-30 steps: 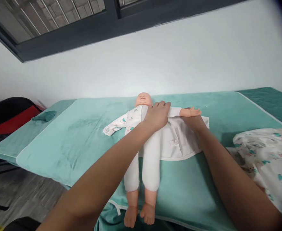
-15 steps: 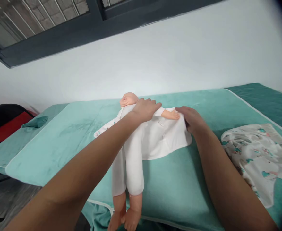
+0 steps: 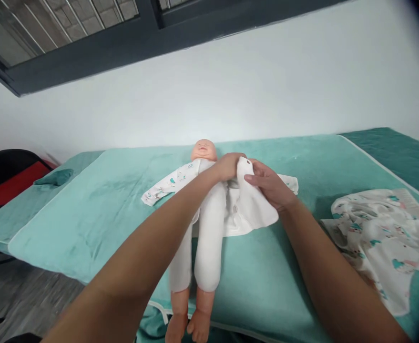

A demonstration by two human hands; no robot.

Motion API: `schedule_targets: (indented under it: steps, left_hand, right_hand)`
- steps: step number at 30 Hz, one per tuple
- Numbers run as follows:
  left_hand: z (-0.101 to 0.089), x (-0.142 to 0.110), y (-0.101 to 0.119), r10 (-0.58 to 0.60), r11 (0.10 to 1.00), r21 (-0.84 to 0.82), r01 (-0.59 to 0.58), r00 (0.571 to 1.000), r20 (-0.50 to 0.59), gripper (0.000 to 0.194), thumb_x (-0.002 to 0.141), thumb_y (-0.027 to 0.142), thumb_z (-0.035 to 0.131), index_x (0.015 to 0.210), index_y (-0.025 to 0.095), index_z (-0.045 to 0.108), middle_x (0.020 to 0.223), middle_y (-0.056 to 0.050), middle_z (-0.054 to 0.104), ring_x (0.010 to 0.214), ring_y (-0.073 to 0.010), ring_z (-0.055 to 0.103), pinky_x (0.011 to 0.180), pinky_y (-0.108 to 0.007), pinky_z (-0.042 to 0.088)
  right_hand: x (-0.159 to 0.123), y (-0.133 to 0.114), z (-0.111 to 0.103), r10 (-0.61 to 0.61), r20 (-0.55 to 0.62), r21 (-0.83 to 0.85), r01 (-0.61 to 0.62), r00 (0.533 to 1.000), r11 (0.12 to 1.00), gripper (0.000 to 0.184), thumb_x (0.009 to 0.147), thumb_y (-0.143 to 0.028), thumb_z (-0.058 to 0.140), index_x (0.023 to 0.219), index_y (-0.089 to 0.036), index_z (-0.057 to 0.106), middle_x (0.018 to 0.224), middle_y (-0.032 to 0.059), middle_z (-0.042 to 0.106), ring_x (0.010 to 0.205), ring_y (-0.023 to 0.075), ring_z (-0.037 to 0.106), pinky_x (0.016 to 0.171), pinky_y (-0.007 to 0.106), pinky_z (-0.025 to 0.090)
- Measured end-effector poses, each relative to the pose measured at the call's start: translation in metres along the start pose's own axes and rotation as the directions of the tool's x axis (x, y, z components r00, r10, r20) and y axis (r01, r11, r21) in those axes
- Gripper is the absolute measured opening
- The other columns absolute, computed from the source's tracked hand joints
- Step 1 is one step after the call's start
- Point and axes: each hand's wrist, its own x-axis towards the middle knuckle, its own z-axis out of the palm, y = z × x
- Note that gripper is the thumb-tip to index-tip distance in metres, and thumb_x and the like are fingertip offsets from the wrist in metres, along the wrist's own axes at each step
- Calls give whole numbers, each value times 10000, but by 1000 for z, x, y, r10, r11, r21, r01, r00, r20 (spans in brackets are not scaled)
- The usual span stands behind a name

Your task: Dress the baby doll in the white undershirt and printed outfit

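Note:
A baby doll (image 3: 209, 233) lies on its back, its head toward the wall and its bare feet toward me. It wears a white printed baby shirt (image 3: 259, 209), spread open on the right. The patterned sleeve (image 3: 169, 185) on the left side covers that arm, while the other sleeve (image 3: 291, 183) sticks out beyond my right hand. My right hand (image 3: 271, 186) pinches the shirt's open front panel between thumb and fingers. Beside it, over the doll's shoulder, my left hand (image 3: 229, 166) is closed, its fingertips hidden behind the raised panel. The doll's arm there is hidden.
A printed white garment (image 3: 381, 238) lies crumpled at the right on the green padded table cover (image 3: 87, 209). A black and red chair (image 3: 16, 178) stands at the far left. Behind the table rises a white wall (image 3: 230, 90) with a dark-framed window (image 3: 80, 57).
My right hand has moved left, close to my left hand, lifting and folding the shirt's front panel inward. The doll's bare hand and forearm, visible before, are now hidden.

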Motion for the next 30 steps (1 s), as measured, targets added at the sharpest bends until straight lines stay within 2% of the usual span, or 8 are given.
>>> schedule_targets:
  steps: [2,5,10,16,20,23,27,30]
  left_hand:
    - [-18,-5,-10,19,998,-54,-18,1000,10,102,788,160,560,807,172,660,832,-6,710,764,-139,612,684,-256,465]
    - [-43,-19,-29,-21,996,-84,10,991,-133,147,714,95,498,746,177,617,815,-27,685,797,-168,597,718,-295,473]
    - [-52,-46,-57,-226,973,-125,196,923,-311,132,732,82,508,690,198,554,832,-40,666,809,-197,605,754,-351,485]
    - [-32,-100,-87,-210,977,-80,195,854,-477,216,862,113,438,941,225,605,1077,-64,654,1082,-218,581,952,-375,482]
    - [-16,-166,-124,-222,925,171,340,847,-483,360,894,145,439,1218,211,581,1299,-114,613,1236,-274,521,1038,-428,425]
    - [-10,-205,-152,-322,832,307,462,853,-410,507,907,222,492,1414,197,469,1465,-149,515,1332,-334,459,1079,-492,375]
    - [-15,-218,-179,-478,717,354,601,793,-377,547,954,266,404,1495,190,403,1382,-193,561,1242,-372,510,974,-503,430]
    - [-23,-210,-192,-449,697,424,578,813,-371,570,957,190,297,1520,185,384,1350,-202,561,1217,-368,505,965,-498,422]
  right_hand:
    - [0,3,4,-11,81,-25,13,997,1000,534,719,-342,849,1198,-264,626,1166,24,701,1024,212,675,856,318,542]
    - [-5,8,11,6,195,-81,11,981,997,533,753,-287,835,1242,-266,624,1242,31,674,1091,197,644,885,293,518]
    - [-16,14,14,64,494,-36,-53,867,998,449,828,-363,777,1238,-235,650,1218,78,674,869,157,661,725,274,516]
    - [-17,10,7,44,291,10,-49,956,999,232,902,-384,682,1077,-231,690,1133,75,695,816,160,658,701,292,512]
    - [-15,12,8,75,251,-34,-69,965,997,235,874,-371,708,1053,-220,697,1096,73,707,809,164,661,716,298,522]
    - [-14,17,10,88,170,-59,-79,982,995,244,849,-361,730,1035,-206,701,1052,72,713,804,166,664,729,300,529]
    - [-12,21,10,98,21,-54,-97,995,994,266,789,-344,762,994,-191,689,974,69,713,759,166,658,709,306,540]
    - [-11,26,8,99,-27,-56,-101,995,993,239,789,-312,740,989,-193,686,941,56,704,735,155,645,696,299,544]
